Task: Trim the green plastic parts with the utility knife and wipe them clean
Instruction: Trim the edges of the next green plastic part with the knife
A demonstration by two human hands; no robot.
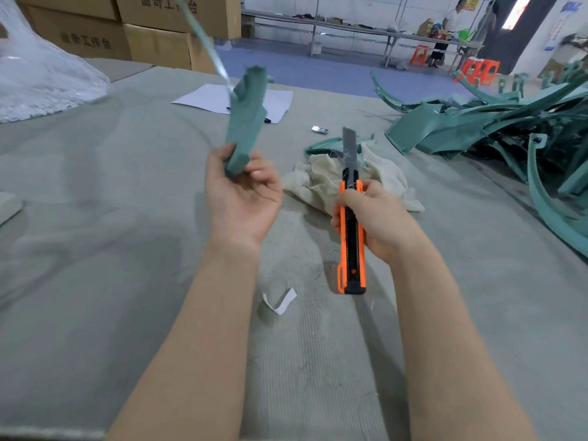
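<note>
Head view: the left hand (241,198) is raised above the table (95,218), palm towards the camera; its thumb and fingers pinch the lower end of a green part (246,122), which stands up from the hand and is blurred; a thin pale strip (203,36) runs up and to the left from the part's top, and whether it is joined to the part I cannot tell.

The right hand (372,218) is just to the right of the left hand and apart from it; its fingers are wrapped round the orange handle of the knife (351,237); the blade (349,144) is slid out and points away from the person, while the butt end hangs below the hand, towards the camera.

Just beyond the right hand a crumpled cloth (324,179) lies on the table; a second green piece (327,144) lies at the cloth's far edge; a small shiny object (319,129) lies a little farther out.

Well to the right of the right hand, and beyond it, is a pile (493,128) of curved green parts.

Beyond the left hand a white sheet (216,98) lies flat; nearer than both hands, between the forearms, is a curled paper scrap (281,300); far to the left of the left hand sits a clear bag (41,81), with boxes (152,43) behind it.
</note>
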